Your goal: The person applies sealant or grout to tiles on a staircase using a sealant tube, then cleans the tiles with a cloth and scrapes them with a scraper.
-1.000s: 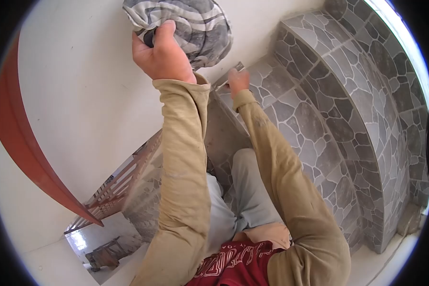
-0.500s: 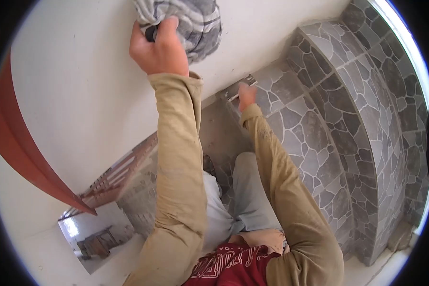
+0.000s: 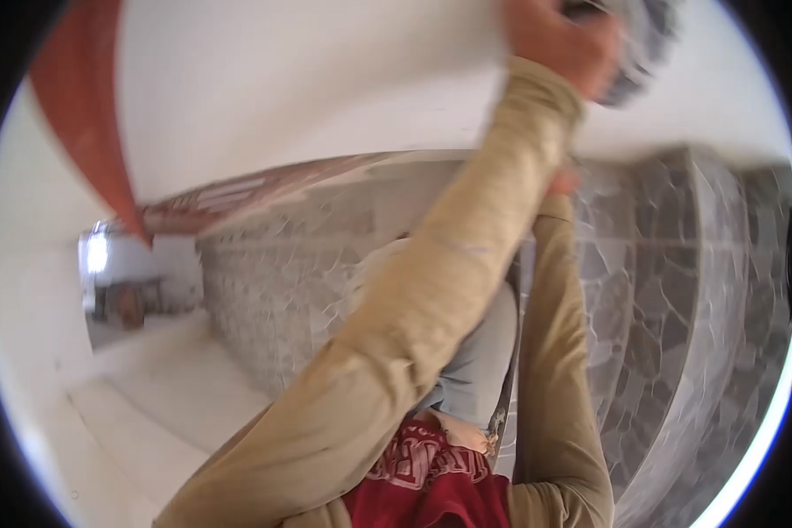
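- Shifted from 11 to 1 o'clock in view: left hand (image 3: 565, 44), fingers gripping grey patterned cloth (image 3: 646, 46).
- Cloth: 3 o'clock from left hand; long axis blurred.
- Right hand (image 3: 566, 179): farther, 6 o'clock of left; finger state hidden.

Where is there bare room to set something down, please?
Seemingly bare: the stone tread beside the right sleeve, and the stone-patterned surface between railing and left sleeve. Crowded: where the left sleeve overlaps the right hand, and where the left hand grips grey cloth.
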Action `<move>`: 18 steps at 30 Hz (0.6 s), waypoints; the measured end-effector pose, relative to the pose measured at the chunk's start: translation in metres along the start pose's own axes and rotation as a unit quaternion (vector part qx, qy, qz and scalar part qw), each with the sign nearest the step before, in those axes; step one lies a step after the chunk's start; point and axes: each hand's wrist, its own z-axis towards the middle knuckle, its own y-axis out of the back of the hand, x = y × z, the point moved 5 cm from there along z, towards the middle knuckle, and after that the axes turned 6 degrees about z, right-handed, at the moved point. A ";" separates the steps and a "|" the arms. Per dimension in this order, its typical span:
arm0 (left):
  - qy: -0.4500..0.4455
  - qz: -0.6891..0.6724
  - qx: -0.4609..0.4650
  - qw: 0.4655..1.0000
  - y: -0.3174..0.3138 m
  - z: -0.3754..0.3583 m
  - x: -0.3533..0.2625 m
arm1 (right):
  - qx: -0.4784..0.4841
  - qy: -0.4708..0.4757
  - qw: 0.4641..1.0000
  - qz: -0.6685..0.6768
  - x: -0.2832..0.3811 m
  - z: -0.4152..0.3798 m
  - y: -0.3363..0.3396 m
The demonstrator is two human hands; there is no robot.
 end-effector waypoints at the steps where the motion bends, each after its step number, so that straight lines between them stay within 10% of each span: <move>1: -0.020 0.030 -0.012 0.999 0.003 0.000 -0.004 | 0.006 0.001 0.999 0.043 -0.001 0.002 -0.001; 3: 0.056 0.096 0.054 0.992 0.007 -0.003 -0.011 | -0.007 -0.120 0.940 0.319 -0.016 0.007 0.001; 5: 0.085 0.121 0.091 0.985 -0.005 -0.006 0.007 | -0.024 -0.340 0.687 0.642 -0.016 -0.010 0.002; 7: 0.065 0.143 0.072 0.985 0.000 -0.011 -0.012 | -0.041 -0.425 0.567 0.704 -0.015 -0.040 0.021; 18: 0.112 0.123 0.044 0.985 0.014 0.003 -0.027 | -0.032 -0.437 0.581 0.686 -0.013 -0.074 0.028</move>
